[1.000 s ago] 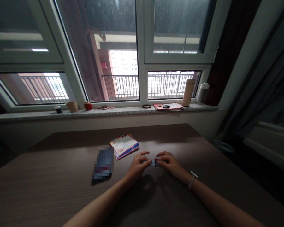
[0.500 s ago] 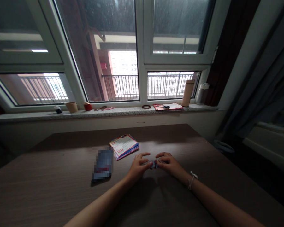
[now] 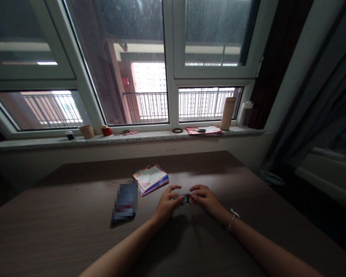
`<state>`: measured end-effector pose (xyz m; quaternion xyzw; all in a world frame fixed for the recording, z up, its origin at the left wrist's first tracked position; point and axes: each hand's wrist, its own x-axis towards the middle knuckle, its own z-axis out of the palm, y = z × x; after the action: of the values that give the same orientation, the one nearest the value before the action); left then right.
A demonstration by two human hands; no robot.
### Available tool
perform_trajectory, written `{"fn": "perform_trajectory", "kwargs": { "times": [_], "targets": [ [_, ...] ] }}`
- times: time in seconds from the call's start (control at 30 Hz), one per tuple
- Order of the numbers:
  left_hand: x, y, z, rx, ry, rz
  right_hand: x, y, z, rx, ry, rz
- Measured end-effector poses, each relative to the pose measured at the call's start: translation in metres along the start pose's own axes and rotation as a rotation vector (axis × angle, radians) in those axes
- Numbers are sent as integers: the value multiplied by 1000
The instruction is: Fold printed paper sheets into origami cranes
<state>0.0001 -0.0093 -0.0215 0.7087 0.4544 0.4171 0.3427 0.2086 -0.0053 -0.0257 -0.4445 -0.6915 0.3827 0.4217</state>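
Between my two hands is a small, colourful printed piece (image 3: 188, 198) that looks like folded paper, with blue, dark and red-orange patches. My left hand (image 3: 170, 199) is closed on its left end, thumb pressed along it and index finger arched above. At the right end, my right hand (image 3: 203, 195) pinches it with the thumb, the other fingers curled over. Much of the piece is hidden by the fingers. Beyond my left hand lies a stack of printed leaflets (image 3: 151, 179), blue and pink at the edges.
A pixelated dark, phone-like object (image 3: 125, 202) lies left of the leaflets on the brown table (image 3: 60, 215). Along the windowsill (image 3: 150, 136) stand a paper cup (image 3: 87, 132), a red spool (image 3: 106, 131), scissors (image 3: 201, 130) on papers, and a tan flask (image 3: 228, 113).
The thumbs have shifted slightly on the small piece, and more of its coloured print now shows between them. Both hands stay in nearly the same place.
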Motion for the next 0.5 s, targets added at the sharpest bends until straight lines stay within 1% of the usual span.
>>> {"fn": "perform_trajectory", "kwargs": {
  "times": [0.1,0.2,0.33,0.5],
  "targets": [
    [0,1,0,-37,14,-18,0,0,2,32,42,1],
    [1,0,1,-73,9,-48,0,-1,3,39,53,16],
    [1,-1,0,-89,-18,-68,1,-2,0,38,15,35],
    [3,-2,1,1,-45,-52,4,2,-7,18,-66,30]
  ]
}}
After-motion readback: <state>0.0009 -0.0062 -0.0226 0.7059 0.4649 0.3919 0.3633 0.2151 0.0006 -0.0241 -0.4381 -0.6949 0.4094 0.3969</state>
